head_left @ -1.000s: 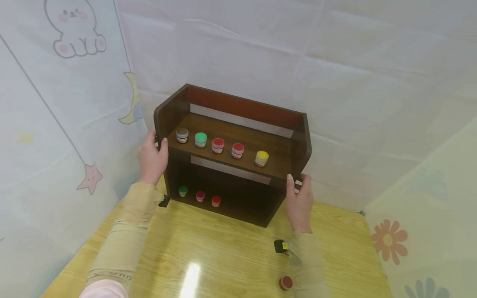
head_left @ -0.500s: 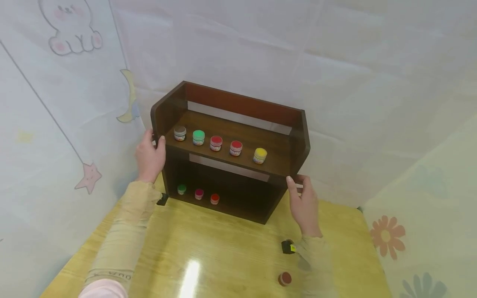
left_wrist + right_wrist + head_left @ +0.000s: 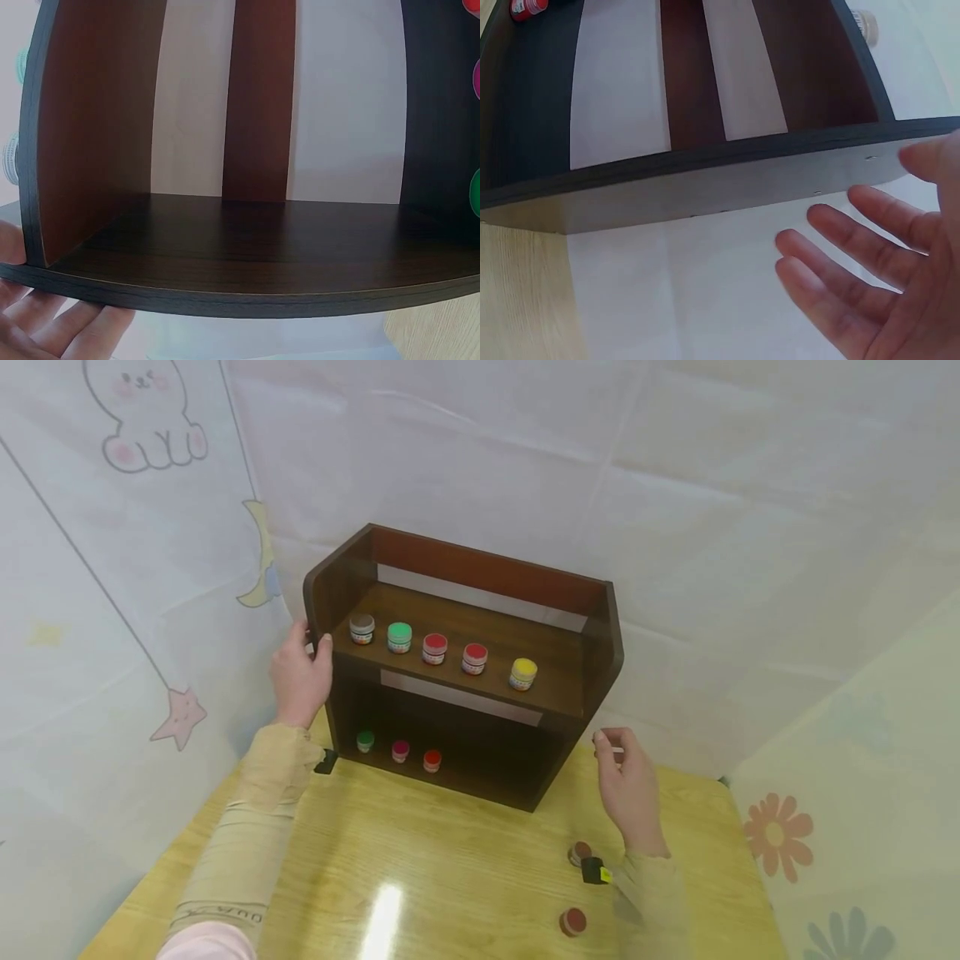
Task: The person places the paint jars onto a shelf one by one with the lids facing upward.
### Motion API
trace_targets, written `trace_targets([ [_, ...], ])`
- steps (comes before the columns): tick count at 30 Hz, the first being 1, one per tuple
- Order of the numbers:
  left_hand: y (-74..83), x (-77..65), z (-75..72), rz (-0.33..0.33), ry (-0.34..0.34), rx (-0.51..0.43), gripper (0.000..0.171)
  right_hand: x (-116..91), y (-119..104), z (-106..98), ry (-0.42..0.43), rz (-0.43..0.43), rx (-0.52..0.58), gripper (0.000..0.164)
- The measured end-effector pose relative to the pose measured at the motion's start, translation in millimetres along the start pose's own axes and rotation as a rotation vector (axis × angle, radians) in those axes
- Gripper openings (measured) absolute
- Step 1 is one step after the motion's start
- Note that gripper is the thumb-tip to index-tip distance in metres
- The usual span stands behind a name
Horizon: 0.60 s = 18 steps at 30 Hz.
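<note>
A dark brown two-tier shelf stands at the back of the table. My left hand grips its left side panel, thumb at the front edge and fingers along the outer face. Off the right side panel, my right hand is apart from the wood, its fingers spread and holding nothing. On the upper tier sit several small paint jars, among them a brown-lidded jar, a green-lidded jar and a yellow-lidded jar. Below are a dark green jar, a magenta jar and a red jar.
Two brown-lidded jars lie on the wooden table by the right forearm: a nearer jar and a farther jar partly behind the black wrist camera. White patterned cloth hangs behind the shelf and at both sides.
My right hand has let go of the shelf's right side and moved right and toward me. A brown-lidded jar by its wrist has come into sight. The left hand keeps its grip.
</note>
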State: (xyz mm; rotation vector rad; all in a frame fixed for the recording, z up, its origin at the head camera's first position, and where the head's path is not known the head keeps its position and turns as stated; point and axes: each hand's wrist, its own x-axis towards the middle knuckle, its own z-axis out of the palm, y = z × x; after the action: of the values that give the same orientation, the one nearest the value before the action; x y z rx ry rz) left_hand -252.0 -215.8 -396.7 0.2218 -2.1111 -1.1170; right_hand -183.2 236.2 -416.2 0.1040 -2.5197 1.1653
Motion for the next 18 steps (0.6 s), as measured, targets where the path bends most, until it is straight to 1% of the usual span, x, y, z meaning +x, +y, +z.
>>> trace_targets([
  [3, 0.1, 0.5, 0.5, 0.003, 0.0, -0.001, 0.028, -4, 0, -5, -0.038, 0.021, -0.022, 0.038],
  [9, -0.4, 1.1, 1.1, -0.001, -0.004, 0.003, 0.028, -12, -2, -16, -0.122, 0.022, -0.081, 0.039],
  [14, -1.5, 1.7, 2.3, -0.001, -0.003, -0.009, 0.027, -19, 1, -25, -0.157, 0.03, -0.123, 0.039],
  [18, -1.3, 1.7, 2.7, -0.005, -0.007, -0.018, 0.027, -23, 8, -28, -0.174, 0.041, -0.134, 0.039],
])
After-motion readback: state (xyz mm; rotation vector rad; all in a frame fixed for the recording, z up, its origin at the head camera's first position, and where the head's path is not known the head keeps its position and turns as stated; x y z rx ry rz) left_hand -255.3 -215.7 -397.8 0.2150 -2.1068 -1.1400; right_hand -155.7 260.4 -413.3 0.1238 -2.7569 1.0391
